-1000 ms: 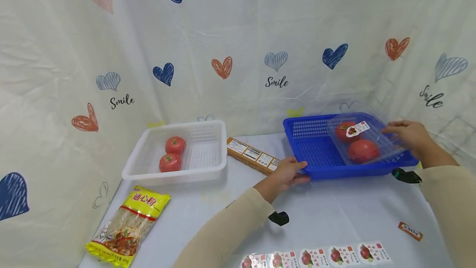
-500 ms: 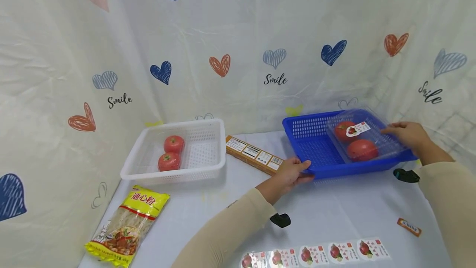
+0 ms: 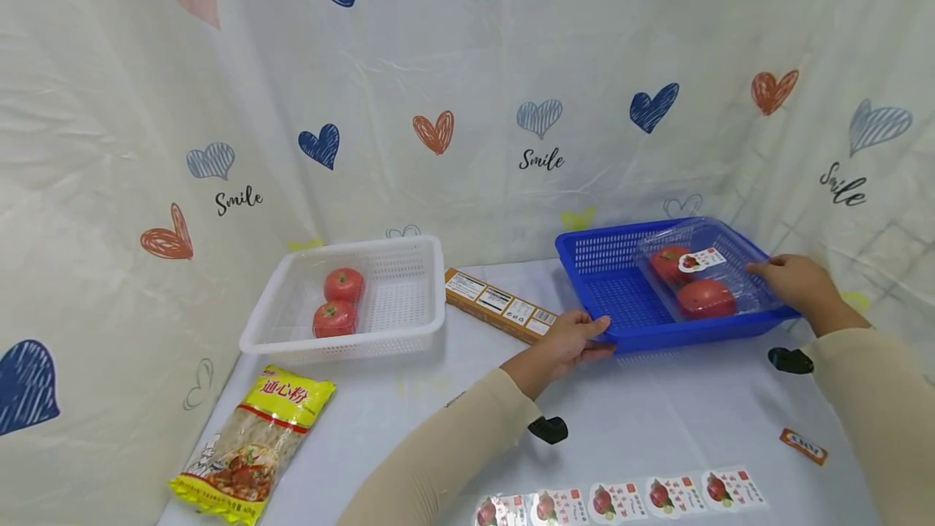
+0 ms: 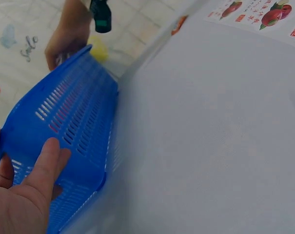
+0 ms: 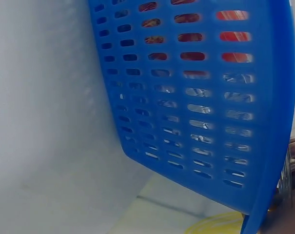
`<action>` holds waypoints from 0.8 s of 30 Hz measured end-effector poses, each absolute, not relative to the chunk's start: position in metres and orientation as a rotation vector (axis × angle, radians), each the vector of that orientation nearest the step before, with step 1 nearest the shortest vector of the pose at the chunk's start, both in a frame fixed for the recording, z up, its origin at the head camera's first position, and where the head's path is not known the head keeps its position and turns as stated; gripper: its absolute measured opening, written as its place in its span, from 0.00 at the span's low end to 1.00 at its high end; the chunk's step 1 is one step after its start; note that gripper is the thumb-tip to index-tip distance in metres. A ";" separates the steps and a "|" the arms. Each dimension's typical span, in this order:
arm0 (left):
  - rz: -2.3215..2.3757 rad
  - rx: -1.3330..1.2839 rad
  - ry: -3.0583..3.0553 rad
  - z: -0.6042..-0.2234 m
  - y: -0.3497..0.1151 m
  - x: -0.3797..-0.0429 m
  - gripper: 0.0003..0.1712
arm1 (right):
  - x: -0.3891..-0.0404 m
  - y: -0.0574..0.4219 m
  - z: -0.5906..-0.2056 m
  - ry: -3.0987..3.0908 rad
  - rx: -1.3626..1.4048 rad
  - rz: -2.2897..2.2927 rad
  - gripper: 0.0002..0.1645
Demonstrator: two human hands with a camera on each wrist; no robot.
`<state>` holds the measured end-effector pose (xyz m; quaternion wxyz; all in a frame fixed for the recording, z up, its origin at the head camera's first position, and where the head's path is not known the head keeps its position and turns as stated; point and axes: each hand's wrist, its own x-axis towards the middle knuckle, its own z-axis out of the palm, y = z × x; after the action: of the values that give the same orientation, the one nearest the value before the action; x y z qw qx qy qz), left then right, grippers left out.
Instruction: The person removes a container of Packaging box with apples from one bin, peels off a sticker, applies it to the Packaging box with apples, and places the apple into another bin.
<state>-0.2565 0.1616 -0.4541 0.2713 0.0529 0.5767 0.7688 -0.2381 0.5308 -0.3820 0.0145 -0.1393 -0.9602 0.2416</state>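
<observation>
The labelled clear pack of red fruit is already lying in the blue basket, the right hand's fingers pinching its edge, the left hand's gripping the basket, apparently leaving release undone.

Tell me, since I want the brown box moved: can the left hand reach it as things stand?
Probably yes: the brown box lies just beyond the left hand, with nothing seen on top of it. That hand grips the blue basket, though, so it would likely need to let go first.
</observation>
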 end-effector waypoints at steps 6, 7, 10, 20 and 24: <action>2.062 0.151 1.568 -0.455 0.161 -0.258 0.11 | -0.234 0.530 -0.386 -2.945 -0.449 0.708 0.52; 2.061 0.156 1.573 -0.455 0.160 -0.258 0.11 | -0.233 0.530 -0.386 -2.936 -0.451 0.708 0.51; 2.061 0.181 1.575 -0.455 0.155 -0.257 0.08 | -0.230 0.527 -0.386 -2.912 -0.456 0.712 0.48; 1.882 0.333 1.802 -0.434 0.104 -0.268 0.11 | -0.240 0.489 -0.378 -2.864 -0.211 0.399 0.38; 1.748 0.423 2.013 -0.417 0.066 -0.281 0.19 | -0.254 0.452 -0.375 -2.907 -0.112 0.402 0.39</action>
<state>-0.2811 0.0656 -0.4170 0.2195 0.1528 0.7275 0.6318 -0.2544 0.4518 -0.3749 0.1024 -0.0380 -0.9847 0.1361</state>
